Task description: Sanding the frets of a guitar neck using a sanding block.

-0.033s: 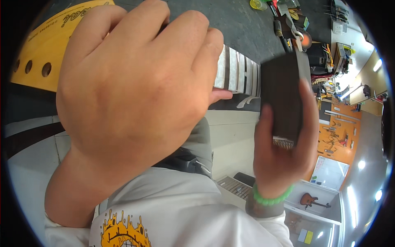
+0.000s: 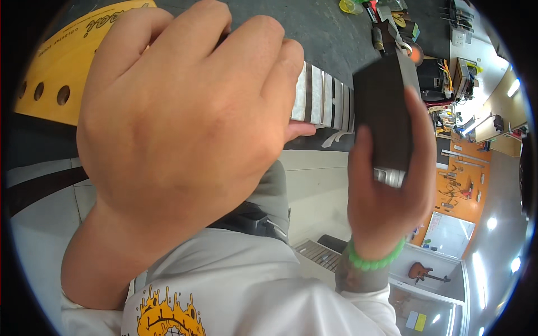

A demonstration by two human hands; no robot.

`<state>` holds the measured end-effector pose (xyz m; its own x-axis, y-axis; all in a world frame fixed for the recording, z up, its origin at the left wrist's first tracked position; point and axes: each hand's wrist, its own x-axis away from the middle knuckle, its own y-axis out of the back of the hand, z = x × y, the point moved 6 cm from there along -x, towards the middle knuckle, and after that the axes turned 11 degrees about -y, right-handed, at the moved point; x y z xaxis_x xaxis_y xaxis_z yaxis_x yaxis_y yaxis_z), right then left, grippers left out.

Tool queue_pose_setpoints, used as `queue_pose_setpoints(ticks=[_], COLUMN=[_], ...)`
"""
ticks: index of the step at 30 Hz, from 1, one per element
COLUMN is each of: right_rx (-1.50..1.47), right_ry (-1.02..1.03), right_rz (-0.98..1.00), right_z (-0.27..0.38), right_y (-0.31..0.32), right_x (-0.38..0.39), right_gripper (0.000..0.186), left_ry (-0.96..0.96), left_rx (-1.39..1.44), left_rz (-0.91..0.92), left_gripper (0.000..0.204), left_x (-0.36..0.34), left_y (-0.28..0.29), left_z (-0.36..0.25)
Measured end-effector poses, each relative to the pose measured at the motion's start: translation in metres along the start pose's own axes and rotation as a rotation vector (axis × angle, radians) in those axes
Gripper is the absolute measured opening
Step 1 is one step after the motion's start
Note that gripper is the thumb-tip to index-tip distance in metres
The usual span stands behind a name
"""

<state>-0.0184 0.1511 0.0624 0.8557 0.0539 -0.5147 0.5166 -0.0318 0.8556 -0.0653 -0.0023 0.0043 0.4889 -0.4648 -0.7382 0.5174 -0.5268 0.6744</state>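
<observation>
My left hand (image 2: 185, 123) fills the centre-left, its fingers curled round a long striped piece (image 2: 319, 95), apparently an instrument neck with silver frets and pale strips between. My right hand (image 2: 389, 207) grips a black rectangular block (image 2: 384, 98) by its sides, with a metallic part showing near the palm. The block covers the right end of the striped piece; whether it touches it I cannot tell. A yellow board with round holes (image 2: 53, 67) lies left of my left hand. The underside of my left hand is hidden.
A dark bench top (image 2: 330, 33) runs behind the hands, with assorted small tools (image 2: 392, 28) at its far right. Past it are cluttered shelves, an orange pegboard (image 2: 465, 179) with tools, and a cabinet holding a guitar (image 2: 420, 271). My lap and tiled floor show below the bench edge.
My right hand and the black block have shifted slightly up the picture, away from me along the bench. My left hand stays in place.
</observation>
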Motion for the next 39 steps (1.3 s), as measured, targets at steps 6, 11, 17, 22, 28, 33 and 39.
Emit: queue_pose_setpoints(ticks=[6, 11, 17, 22, 28, 33, 39], right_rx=[-0.007, -0.039, -0.132, -0.078, -0.097, -0.148, -0.114], right_ry=[-0.005, -0.050, -0.183, -0.114, -0.116, -0.169, -0.145], right_rz=[-0.037, -0.094, 0.090, -0.077, -0.090, -0.054, -0.085], right_z=[-0.009, -0.011, -0.018, -0.015, -0.020, -0.023, -0.019], right_y=[0.001, 0.022, -0.016, 0.024, -0.007, 0.002, 0.012], right_x=[0.033, 0.049, -0.014, 0.060, -0.001, 0.023, 0.033], right_gripper=[0.058, 0.057, 0.065, 0.061, 0.061, 0.062, 0.062], left_ry=[0.034, 0.048, 0.041, 0.045, 0.057, 0.061, 0.071], left_rx=[-0.002, 0.036, 0.031, 0.027, 0.046, 0.024, 0.028], left_rz=[0.010, -0.013, 0.007, 0.008, 0.017, 0.019, 0.021], left_gripper=[0.056, 0.056, 0.055, 0.056, 0.056, 0.056, 0.057], left_x=[0.006, 0.002, 0.001, 0.000, 0.001, 0.004, 0.001], left_y=[-0.004, -0.001, -0.008, -0.001, -0.007, -0.006, -0.003], left_z=[0.000, 0.002, 0.003, 0.003, 0.003, 0.003, 0.001])
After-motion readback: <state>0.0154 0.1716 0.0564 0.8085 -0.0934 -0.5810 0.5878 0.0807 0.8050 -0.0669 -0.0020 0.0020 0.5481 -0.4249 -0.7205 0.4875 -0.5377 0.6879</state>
